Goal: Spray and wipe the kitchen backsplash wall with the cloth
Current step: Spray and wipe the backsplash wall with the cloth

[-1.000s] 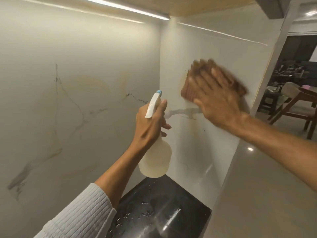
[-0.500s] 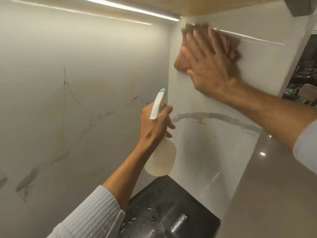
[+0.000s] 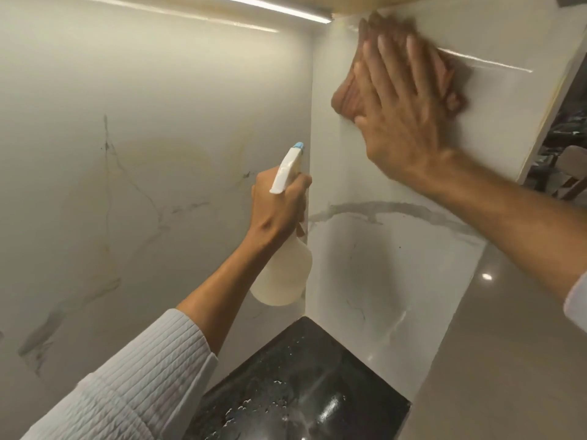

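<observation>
Wall (image 3: 143, 154): pale marble-look panels with thin grey and yellowish veins meet in an inside corner; everything below is placed from that corner. The panel right of the corner carries one broad grey vein across its middle.
Light strip (image 3: 270, 7): a bright line running along the top of the left panel, ending at the corner.
Counter (image 3: 301, 392): glossy black, at the foot of the corner, with water drops scattered on it.
Ledge (image 3: 492, 360): a smooth beige surface to the right of the corner, showing small round light reflections.
Left hand (image 3: 279, 208): raised just left of the corner, fingers clenched around the neck of the spray bottle; a white ribbed sleeve (image 3: 133, 382) covers the forearm.
Spray bottle (image 3: 282, 274): upright, touching nothing but the hand; cloudy plastic body below the fist, white head with a blue nozzle tip above it, pointing up towards the corner.
Right hand (image 3: 403, 122): high on the right panel, near the top of the corner, palm flat and fingers spread, pressing the cloth to the wall.
Cloth (image 3: 346, 93): reddish-brown, blurred, bunched under the fingers and flat against the wall.
</observation>
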